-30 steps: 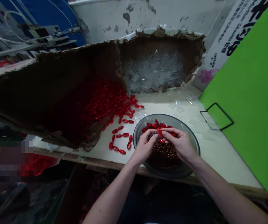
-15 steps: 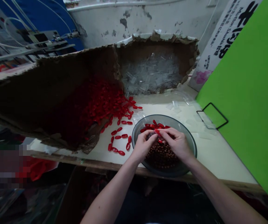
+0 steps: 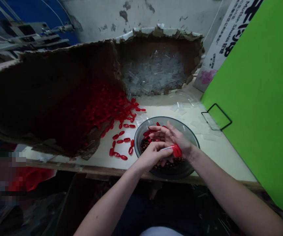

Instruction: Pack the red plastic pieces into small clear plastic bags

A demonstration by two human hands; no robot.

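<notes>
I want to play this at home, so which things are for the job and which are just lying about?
For the job, it seems:
clear piece with a red end, held in the left hand
right hand, open
bowl under both hands
brown beads
heaped red pieces
perhaps the clear plastic bits

Probably not part of it:
green board
printed carton

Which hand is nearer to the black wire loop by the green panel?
Right. The right hand is over the bowl, left of the black wire loop; the left hand, also over the bowl, is farther left.
</notes>
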